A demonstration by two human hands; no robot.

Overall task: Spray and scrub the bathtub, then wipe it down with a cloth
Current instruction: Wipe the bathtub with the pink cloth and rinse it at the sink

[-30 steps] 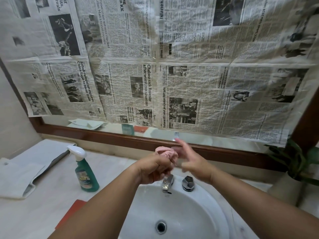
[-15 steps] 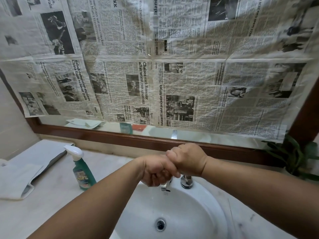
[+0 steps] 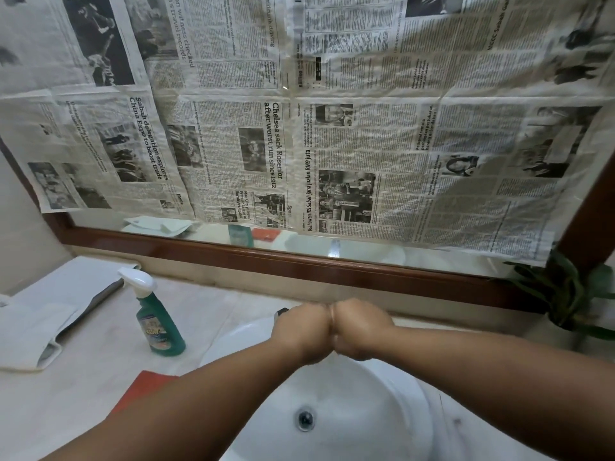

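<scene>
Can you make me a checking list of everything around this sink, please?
Surface: pale counter with a white sink set in it.
Job's things: green spray bottle upright, left of the sink; no cloth seen.
Clutter: folded white towel; red flat thing by the sink.
Hands: left hand and right hand, fists pressed together over the sink; contents hidden.
Cables: nothing seen.
Surroundings: newspaper covering a wood-framed mirror; plant at right.

1. The newspaper [image 3: 366, 144] across the far side is thin, matt, wrinkled paper.
2. The frame [image 3: 299, 264] under it is dark, glossy varnished wood.
3. The near basin [image 3: 376, 404] looks like smooth, shiny white ceramic, and its drain ring [image 3: 305, 419] is metal.
4. The spray bottle [image 3: 159, 327] on the left is green plastic with a white plastic head.
5. The towel [image 3: 36, 331] on the far left is matt white cloth.
</scene>
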